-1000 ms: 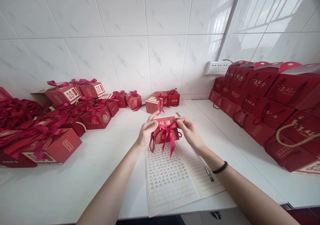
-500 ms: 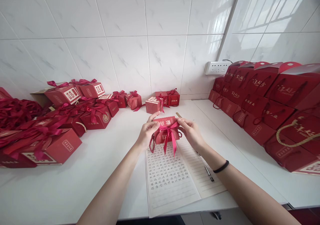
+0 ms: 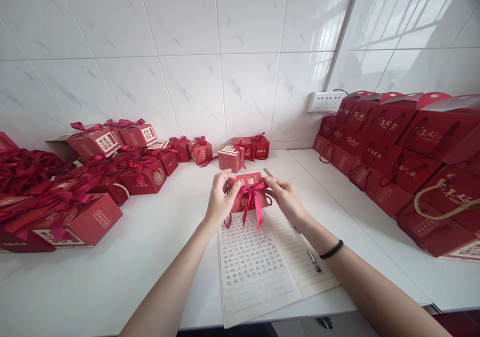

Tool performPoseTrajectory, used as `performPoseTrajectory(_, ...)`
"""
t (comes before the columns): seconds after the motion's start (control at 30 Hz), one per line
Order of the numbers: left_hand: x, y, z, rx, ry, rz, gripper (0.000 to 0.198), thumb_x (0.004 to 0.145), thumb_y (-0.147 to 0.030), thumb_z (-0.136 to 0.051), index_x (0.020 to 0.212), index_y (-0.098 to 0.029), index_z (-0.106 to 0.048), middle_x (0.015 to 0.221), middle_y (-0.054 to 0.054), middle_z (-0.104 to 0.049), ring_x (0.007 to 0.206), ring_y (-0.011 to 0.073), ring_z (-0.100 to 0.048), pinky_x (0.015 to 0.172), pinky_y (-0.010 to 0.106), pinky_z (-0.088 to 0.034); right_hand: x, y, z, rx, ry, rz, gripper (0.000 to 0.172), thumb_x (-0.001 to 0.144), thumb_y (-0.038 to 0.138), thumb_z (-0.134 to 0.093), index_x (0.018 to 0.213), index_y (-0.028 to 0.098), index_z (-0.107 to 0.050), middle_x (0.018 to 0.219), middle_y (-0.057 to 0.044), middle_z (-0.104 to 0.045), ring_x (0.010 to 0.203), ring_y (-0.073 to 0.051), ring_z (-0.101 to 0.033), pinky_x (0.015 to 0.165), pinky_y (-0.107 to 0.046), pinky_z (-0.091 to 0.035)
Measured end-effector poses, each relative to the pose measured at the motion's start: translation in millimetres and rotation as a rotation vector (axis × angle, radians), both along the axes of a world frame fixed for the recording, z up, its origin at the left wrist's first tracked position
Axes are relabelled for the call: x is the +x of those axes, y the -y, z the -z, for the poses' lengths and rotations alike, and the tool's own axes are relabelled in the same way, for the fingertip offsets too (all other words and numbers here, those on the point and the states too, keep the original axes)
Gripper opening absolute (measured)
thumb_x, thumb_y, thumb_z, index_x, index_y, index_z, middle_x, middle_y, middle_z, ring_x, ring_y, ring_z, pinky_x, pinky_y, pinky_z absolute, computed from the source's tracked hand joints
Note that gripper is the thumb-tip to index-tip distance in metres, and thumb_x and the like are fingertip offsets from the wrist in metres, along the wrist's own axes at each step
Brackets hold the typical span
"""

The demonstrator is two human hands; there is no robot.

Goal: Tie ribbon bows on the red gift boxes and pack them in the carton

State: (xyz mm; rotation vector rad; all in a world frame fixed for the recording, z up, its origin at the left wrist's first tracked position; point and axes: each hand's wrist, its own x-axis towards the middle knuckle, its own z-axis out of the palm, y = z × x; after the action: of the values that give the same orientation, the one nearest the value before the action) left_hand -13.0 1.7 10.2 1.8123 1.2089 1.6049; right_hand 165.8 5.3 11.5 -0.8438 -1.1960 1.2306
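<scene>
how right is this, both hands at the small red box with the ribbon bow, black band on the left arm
No: the black band is on the right arm, as the head view shows; left hand and right hand are at the small red box with the ribbon bow.

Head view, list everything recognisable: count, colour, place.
gift box: one, red, centre
bow: one, crimson, on gift box
ribboned boxes: many, red, left and back
stacked boxes: many, red, right
ribbon pile: one, crimson, far left
notebook: one, white, below gift box
pen: one, clear and black, on notebook
tiled wall: one, white, back
power strip: one, white, wall
countertop: one, white, underneath
wristband: one, black, lower right
left hand, right hand: two, at gift box
</scene>
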Motion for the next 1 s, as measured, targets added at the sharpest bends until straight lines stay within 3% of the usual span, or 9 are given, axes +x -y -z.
performPoseTrajectory(0.1, 0.6, 0.2, 3.5, 0.061, 0.015, -0.152, 0.026, 0.080, -0.037, -0.058, 0.096, -0.022, -0.044, 0.116, 0.009, -0.048, 0.117, 0.0212, -0.047, 0.088, 0.036, -0.046, -0.4, 0.3, -0.2, 0.003, 0.002, 0.008, 0.042, 0.070, 0.057, -0.069, 0.062, 0.016, -0.063, 0.079, -0.005, -0.064, 0.064, -0.014, -0.053, 0.056, -0.028, -0.045)
performPoseTrajectory(0.17, 0.4, 2.5, 0.9, 0.071, -0.016, -0.296, 0.026, 0.078, -0.040, -0.060, 0.087, -0.022, -0.043, 0.101, 0.007, -0.049, 0.100, 0.0206, -0.051, 0.079, 0.034, -0.046, -0.4, 0.0, 0.2, 0.005, -0.004, 0.016, 0.040, 0.070, 0.055, -0.069, 0.063, 0.016, -0.064, 0.078, -0.005, -0.064, 0.065, -0.015, -0.055, 0.059, -0.029, -0.047)
performPoseTrajectory(0.23, 0.6, 6.5, -4.9, 0.042, -0.066, -0.351, 0.026, 0.080, -0.041, -0.056, 0.072, -0.022, -0.041, 0.080, 0.002, -0.048, 0.081, 0.0183, -0.049, 0.070, 0.031, -0.043, -0.3, -0.7, 1.2, 0.008, -0.005, 0.026, 0.040, 0.070, 0.055, -0.069, 0.063, 0.016, -0.064, 0.079, -0.005, -0.064, 0.067, -0.015, -0.056, 0.062, -0.029, -0.048)
performPoseTrajectory(0.37, 4.1, 15.8, -15.3, -0.030, -0.154, -0.220, 0.042, 0.084, -0.041, -0.050, 0.054, -0.021, -0.028, 0.057, -0.002, -0.039, 0.060, 0.0146, -0.042, 0.060, 0.028, -0.035, -0.3, -2.3, 2.9, 0.014, 0.028, 0.046, 0.043, 0.070, 0.059, -0.067, 0.065, 0.017, -0.064, 0.077, -0.005, -0.064, 0.067, -0.017, -0.056, 0.060, -0.030, -0.048)
performPoseTrajectory(0.63, 10.2, 14.0, -9.7, 0.011, -0.168, -0.152, 0.023, 0.082, -0.032, -0.052, 0.064, -0.021, -0.044, 0.072, -0.001, -0.048, 0.067, 0.0132, -0.050, 0.064, 0.026, -0.042, 1.2, -1.8, 1.7, -0.011, 0.000, 0.069, 0.042, 0.066, 0.058, -0.071, 0.067, 0.017, -0.064, 0.080, -0.006, -0.065, 0.078, -0.020, -0.059, 0.068, -0.031, -0.050)
performPoseTrajectory(0.83, 10.1, 10.2, -5.0, -0.042, -0.089, -0.107, 0.020, 0.086, -0.035, -0.047, 0.072, -0.021, -0.044, 0.073, -0.001, -0.049, 0.068, 0.0131, -0.050, 0.066, 0.027, -0.045, 1.8, -2.3, 2.3, -0.020, 0.008, 0.077, 0.041, 0.068, 0.057, -0.070, 0.065, 0.016, -0.061, 0.073, -0.003, -0.062, 0.069, -0.017, -0.057, 0.062, -0.029, -0.046)
performPoseTrajectory(1.0, 9.8, 7.9, 0.3, -0.014, -0.110, -0.133, 0.023, 0.086, -0.036, -0.045, 0.070, -0.021, -0.041, 0.074, 0.000, -0.048, 0.071, 0.0141, -0.048, 0.071, 0.030, -0.046, 1.7, -3.9, 3.5, -0.037, 0.012, 0.117, 0.046, 0.063, 0.059, -0.072, 0.069, 0.015, -0.063, 0.073, -0.002, -0.062, 0.072, -0.017, -0.059, 0.070, -0.032, -0.048)
